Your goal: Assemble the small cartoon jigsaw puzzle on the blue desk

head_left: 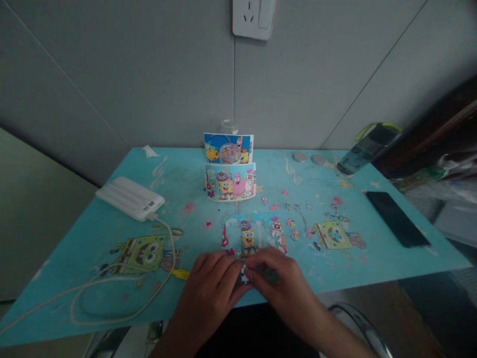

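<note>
A partly assembled cartoon jigsaw puzzle (247,237) lies near the front edge of the table, with gaps between its filled parts. At its near side, my left hand (210,281) rests with fingers curled and pressed together over the lower left part. My right hand (281,278) has thumb and index finger around a small whitish puzzle piece (244,273). Fingertips of both hands almost meet there and partly hide the piece. What lies under the left fingers is hidden. Several loose puzzle pieces (292,228) are scattered right of the puzzle.
Two picture cards (231,183) stand propped behind the puzzle, before a clear container (228,126). On the left lies a white power bank (130,199) with a looping cable (122,279). A black phone (397,219) and a tilted bottle (367,149) occupy the right.
</note>
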Demonstrator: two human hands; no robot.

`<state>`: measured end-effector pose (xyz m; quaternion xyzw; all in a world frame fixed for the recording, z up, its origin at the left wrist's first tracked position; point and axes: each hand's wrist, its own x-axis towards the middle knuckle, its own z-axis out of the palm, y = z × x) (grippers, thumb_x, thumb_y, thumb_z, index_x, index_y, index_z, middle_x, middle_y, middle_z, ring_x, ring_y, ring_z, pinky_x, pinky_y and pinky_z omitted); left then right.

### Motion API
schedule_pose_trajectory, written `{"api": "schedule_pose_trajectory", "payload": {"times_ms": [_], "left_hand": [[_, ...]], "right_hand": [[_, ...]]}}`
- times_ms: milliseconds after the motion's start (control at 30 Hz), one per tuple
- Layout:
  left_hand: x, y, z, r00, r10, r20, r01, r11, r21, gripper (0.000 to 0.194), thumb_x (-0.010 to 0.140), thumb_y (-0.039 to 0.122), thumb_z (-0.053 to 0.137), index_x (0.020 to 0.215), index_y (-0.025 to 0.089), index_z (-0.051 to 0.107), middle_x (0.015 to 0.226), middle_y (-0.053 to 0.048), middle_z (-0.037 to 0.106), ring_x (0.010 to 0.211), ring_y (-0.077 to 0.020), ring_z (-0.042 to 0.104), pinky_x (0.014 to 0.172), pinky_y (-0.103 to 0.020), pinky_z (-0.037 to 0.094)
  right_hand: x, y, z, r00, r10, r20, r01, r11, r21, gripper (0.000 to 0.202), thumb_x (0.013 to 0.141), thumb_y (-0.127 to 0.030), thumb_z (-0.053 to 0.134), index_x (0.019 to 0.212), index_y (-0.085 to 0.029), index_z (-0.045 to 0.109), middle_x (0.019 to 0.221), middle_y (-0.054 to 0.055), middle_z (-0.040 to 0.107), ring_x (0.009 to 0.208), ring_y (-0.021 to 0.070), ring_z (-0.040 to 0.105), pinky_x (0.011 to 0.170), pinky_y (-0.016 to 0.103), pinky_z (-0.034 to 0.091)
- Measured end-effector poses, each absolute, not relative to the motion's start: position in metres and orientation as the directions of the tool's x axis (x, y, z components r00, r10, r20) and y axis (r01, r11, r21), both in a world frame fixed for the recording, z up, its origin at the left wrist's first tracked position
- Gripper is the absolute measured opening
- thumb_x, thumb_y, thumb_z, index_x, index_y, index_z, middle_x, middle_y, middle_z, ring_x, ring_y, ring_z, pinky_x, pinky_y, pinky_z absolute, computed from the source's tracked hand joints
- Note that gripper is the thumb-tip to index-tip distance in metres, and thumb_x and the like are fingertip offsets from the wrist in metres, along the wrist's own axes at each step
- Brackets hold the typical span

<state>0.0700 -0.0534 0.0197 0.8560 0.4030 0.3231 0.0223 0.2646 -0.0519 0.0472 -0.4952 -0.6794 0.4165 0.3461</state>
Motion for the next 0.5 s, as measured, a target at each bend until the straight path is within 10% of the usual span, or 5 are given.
{"api": "schedule_pose_trajectory", "payload": {"times_ms": [500], "left_hand": [[0.074,-0.052,0.017,0.486,0.698,0.527,0.695,-0.673,0.251,0.018,0.098,0.024,0.063,0.114,0.017,0.069,0.107,-0.006,0.072,0.102,-0.0256,0.063,0.089,-0.044,0.045]], "right_hand": [[0.341,-0.016,0.045,0.045,0.999,0.020,0.524,-0.006,-0.852,0.015,0.088,-0.036,0.070,0.089,-0.023,0.077,0.085,0.003,0.076,0.075,0.0199,0.067,0.070,0.034,0.054]]}}
